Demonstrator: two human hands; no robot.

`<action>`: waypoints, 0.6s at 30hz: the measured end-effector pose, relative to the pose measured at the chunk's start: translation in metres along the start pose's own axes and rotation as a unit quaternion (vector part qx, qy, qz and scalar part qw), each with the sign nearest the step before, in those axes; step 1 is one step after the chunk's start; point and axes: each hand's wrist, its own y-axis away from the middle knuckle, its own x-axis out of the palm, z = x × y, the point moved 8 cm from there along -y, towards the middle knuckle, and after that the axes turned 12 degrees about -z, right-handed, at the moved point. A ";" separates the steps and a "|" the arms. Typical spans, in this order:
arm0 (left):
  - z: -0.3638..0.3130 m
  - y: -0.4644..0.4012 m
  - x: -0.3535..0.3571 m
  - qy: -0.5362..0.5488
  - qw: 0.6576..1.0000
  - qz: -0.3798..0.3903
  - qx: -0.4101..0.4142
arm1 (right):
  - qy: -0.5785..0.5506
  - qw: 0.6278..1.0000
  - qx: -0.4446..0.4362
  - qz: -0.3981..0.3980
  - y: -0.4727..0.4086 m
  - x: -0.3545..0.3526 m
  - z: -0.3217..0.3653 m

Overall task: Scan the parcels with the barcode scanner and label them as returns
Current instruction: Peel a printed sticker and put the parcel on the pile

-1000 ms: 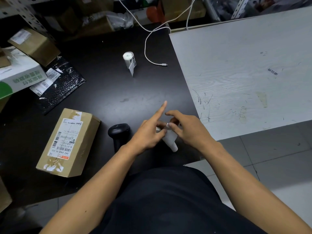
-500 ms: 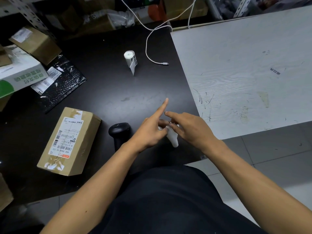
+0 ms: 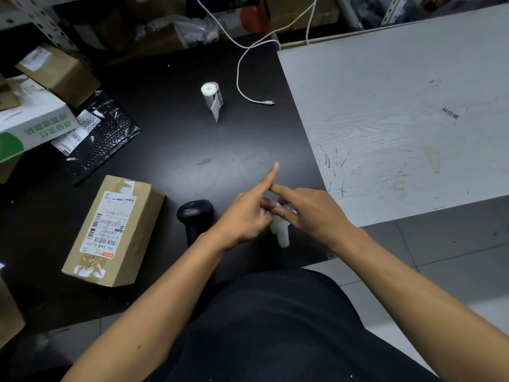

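Both hands meet over the near edge of the black table (image 3: 170,150) and work on a small white label strip (image 3: 281,230). The left hand (image 3: 245,216) pinches the strip with thumb and curled fingers, while its index finger points straight forward. The right hand (image 3: 311,210) grips the same strip from the other side with bent fingers; its index finger touches the left index finger. The lower end of the strip hangs below the hands.

Compared with one second ago, the hands are a little closer together and the right index finger now reaches the left one; the strip shows shorter under the hands. The other things keep their places.

The scanner (image 3: 194,216) lies on the table just left of the left wrist, and nobody holds it. The parcel (image 3: 115,230), a brown box with a shipping label on top, lies further left, well apart from the hands. The label roll (image 3: 210,99) stands in the middle of the table, with a loose end hanging down. A white cable (image 3: 242,78) ends near it. A black bubble mailer (image 3: 102,136) lies at the left, beside more boxes. The white table (image 3: 399,119) stands at the right
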 end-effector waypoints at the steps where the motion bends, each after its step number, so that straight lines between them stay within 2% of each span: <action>1: -0.002 0.001 0.000 -0.011 1.000 0.002 0.009 | 0.002 1.000 -0.015 -0.007 -0.001 -0.002 0.003; 5: -0.004 0.001 0.001 -0.052 0.998 0.000 0.044 | -0.030 0.999 -0.030 -0.012 -0.002 -0.011 0.006; 10: 0.002 -0.001 -0.001 -0.064 0.997 -0.016 0.043 | 0.025 0.999 -0.039 -0.022 0.000 -0.009 0.004; 12: 0.001 0.000 -0.002 -0.046 0.998 -0.018 0.028 | 0.007 1.000 -0.004 -0.024 0.001 -0.010 -0.001; 16: 0.005 -0.003 -0.004 0.002 0.999 -0.034 0.002 | -0.108 0.978 0.171 -0.044 0.006 -0.014 -0.023; 18: 0.006 -0.004 -0.006 0.020 0.999 -0.041 -0.004 | -0.111 0.975 0.184 -0.056 0.008 -0.018 -0.025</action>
